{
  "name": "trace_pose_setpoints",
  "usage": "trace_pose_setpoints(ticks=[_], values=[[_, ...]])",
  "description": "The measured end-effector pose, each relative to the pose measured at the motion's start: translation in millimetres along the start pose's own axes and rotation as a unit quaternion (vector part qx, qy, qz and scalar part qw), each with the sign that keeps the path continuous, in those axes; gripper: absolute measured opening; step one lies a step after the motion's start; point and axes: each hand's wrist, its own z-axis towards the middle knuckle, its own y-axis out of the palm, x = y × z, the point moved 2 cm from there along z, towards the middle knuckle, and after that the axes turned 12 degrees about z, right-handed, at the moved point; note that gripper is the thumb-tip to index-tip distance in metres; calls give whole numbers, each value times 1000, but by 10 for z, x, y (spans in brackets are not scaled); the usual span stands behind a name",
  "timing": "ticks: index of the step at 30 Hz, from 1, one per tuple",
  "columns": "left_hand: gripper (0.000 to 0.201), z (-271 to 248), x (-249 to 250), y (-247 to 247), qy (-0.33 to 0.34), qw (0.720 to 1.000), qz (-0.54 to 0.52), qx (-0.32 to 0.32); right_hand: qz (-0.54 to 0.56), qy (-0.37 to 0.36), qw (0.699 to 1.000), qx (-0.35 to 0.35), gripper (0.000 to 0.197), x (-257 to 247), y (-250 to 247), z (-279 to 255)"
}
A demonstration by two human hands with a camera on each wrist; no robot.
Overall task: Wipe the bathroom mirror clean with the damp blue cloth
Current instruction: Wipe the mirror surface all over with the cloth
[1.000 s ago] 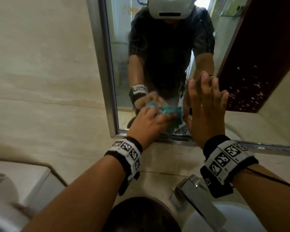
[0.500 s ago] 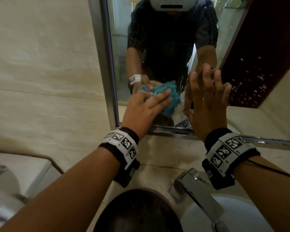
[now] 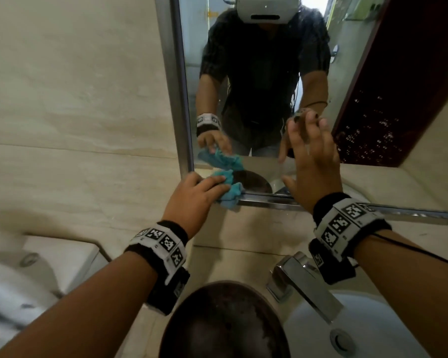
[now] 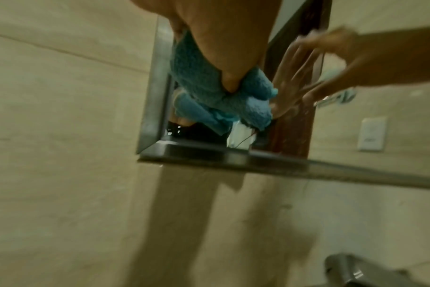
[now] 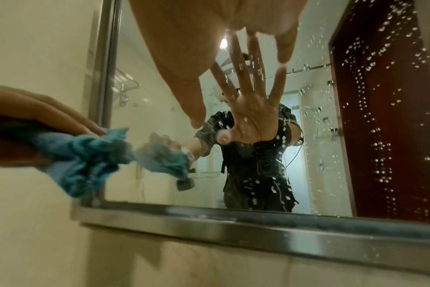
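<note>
While our left hand (image 3: 195,196) pressed the bunched blue cloth (image 3: 229,188) against the mirror (image 3: 267,140) at its lower-left corner, fingers curled round it; our right hand (image 3: 314,166), fingers spread, lay flat on the droplet-speckled glass beside it.

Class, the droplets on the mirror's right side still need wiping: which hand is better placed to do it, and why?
Left. The left hand already grips the blue cloth against the mirror; the right hand has spread fingers and holds nothing.
</note>
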Motion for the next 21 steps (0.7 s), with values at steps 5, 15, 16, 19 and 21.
trace_pose_setpoints(ticks=[5,15,16,19,21], values=[[26,184,325,-542,11,993,-114,-11,212,-34,972,-92,62,-219,-257,-222],[40,181,696,-1074,-120,939,-316,-61,385,110,884,-240,44,-351,-787,-687],[41,176,721,-1121,-113,937,-323,-68,391,114,884,-231,39,-329,-823,-715],[41,137,771,-1220,-80,934,-336,-93,383,114,898,-187,26,-284,-967,-782],[41,103,807,-1271,-65,933,-335,-113,396,111,895,-171,23,-289,-1059,-802]])
